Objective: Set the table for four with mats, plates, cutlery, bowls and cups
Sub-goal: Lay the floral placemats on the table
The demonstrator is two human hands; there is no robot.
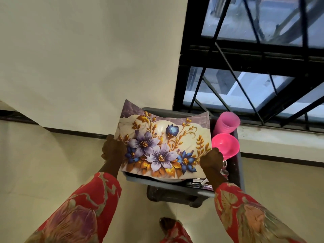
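A floral mat with purple and blue flowers on cream bows upward over a grey tub. My left hand grips the mat's left edge and my right hand grips its right edge. Beside the mat, inside the tub, stand stacked pink cups and a pink bowl. Under the mat's near edge a white plate rim and some cutlery show; the rest of the tub's contents are hidden.
The tub rests on a dark stool on the pale floor. A barred window rises behind it, with a cream wall to the left. My foot is below the stool.
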